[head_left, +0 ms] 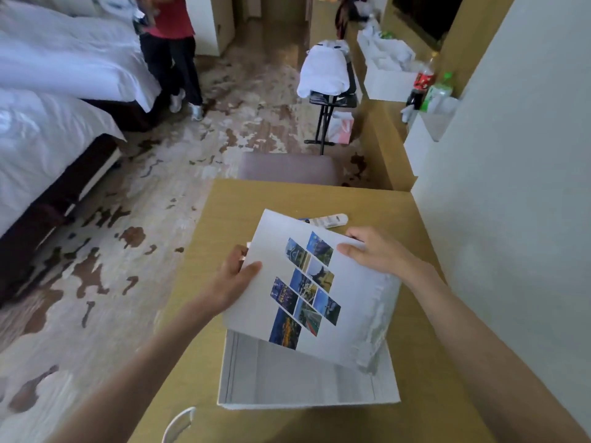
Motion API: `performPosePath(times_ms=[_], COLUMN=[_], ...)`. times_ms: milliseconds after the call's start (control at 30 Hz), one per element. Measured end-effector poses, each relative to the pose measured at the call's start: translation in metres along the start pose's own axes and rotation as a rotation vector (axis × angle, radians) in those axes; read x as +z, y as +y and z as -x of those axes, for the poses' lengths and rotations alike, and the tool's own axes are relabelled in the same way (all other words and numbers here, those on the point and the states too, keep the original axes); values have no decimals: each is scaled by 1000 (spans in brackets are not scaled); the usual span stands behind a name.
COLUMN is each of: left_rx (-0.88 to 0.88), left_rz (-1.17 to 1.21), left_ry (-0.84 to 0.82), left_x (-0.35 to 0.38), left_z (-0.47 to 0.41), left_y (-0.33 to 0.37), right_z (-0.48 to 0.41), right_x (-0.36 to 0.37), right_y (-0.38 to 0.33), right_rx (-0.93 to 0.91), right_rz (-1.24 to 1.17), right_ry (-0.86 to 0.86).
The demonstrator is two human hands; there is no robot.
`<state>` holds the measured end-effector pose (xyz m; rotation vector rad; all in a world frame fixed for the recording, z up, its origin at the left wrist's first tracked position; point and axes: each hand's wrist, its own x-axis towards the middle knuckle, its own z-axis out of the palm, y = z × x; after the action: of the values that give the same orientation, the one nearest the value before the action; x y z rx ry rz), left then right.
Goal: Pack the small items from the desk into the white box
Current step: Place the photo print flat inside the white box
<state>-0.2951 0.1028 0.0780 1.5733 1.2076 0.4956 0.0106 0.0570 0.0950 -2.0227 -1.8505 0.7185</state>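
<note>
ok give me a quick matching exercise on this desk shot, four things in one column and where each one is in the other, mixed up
Things:
1. lid
2. left hand
3. white tube
4. white box

Places:
A. lying on the desk beyond the lid
B. held tilted in both hands, above the box
C. resting on the desk at the near edge
D. gripping the lid's left edge

Pairs: 1-B, 2-D, 3-A, 4-C
</note>
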Motion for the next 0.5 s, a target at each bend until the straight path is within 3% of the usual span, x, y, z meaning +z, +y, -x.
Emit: performPosePath(times_ms=[333, 400, 500], left_rx=[-92, -60, 103], left_rz=[-765, -914, -1160], left_ry=[-158, -143, 5], left_x=[-8, -6, 0], left_z=[24, 21, 18], left_y=[-51, -47, -40], right_z=[-8, -5, -4], right_x=[68, 79, 95], right_y=[10, 14, 15], right_rx=[-84, -79, -77], right_rz=[268, 239, 272], right_ry=[-209, -258, -303])
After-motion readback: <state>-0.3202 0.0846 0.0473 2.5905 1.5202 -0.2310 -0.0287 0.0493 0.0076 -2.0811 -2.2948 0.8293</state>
